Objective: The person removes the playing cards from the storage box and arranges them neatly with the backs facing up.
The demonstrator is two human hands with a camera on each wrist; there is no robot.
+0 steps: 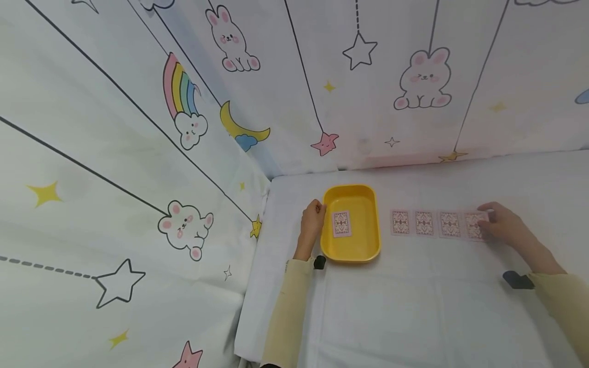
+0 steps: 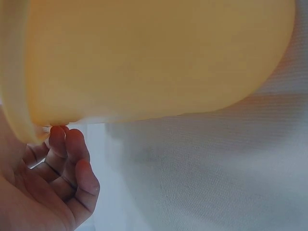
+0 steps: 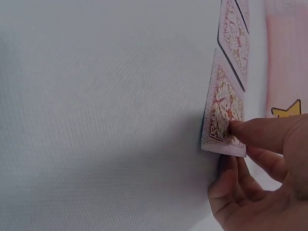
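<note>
My left hand [image 1: 313, 220] grips the left rim of a yellow tray [image 1: 350, 255], fingers curled under the edge in the left wrist view. Inside the tray lies one playing card [image 1: 341, 224], patterned back up. To the right of the tray, several playing cards form a row, backs up. At the row's right end my right hand [image 1: 505, 225] pinches the last playing card [image 1: 474, 226]; the right wrist view has the thumb [image 3: 260, 134] on the patterned back and fingers beneath its edge. Beside it lies a neighbouring playing card [image 1: 449, 224].
A white cloth covers the table [image 1: 391, 306], its left edge near my left sleeve. Behind and to the left hang white curtains [image 1: 294, 92] printed with bunnies, stars and a rainbow. A further card [image 1: 400, 222] lies nearest the tray's right side.
</note>
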